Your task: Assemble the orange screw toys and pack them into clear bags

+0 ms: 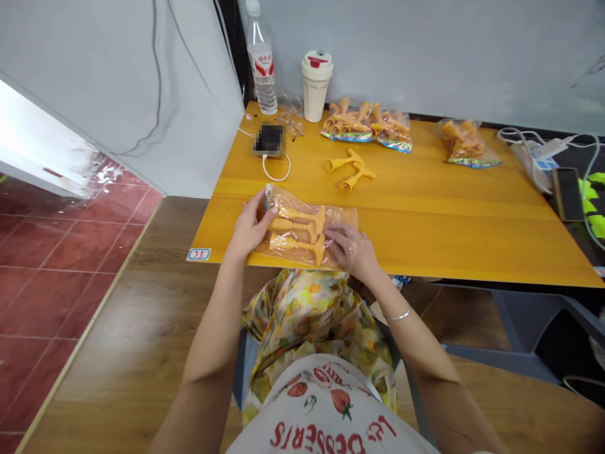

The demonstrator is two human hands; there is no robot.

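A clear plastic bag (347, 217) lies flat at the table's front edge with three orange T-shaped pieces (297, 228) inside, side by side. My left hand (250, 226) grips the bag's left end, thumb on top of the plastic. On the right part of the bag rests my right hand (352, 249), its fingers bent and spread on the plastic beside the heads of the pieces. Beyond the bag, two loose orange pieces (354, 170) lie on the table.
Filled bags (347, 123) of orange pieces stand along the back, another bag (467, 144) farther right. A water bottle (263, 69), a lidded cup (316, 88) and a blurred device with a white cable (276, 178) are at back left. A power strip (534, 164) and phone (568, 194) lie right.
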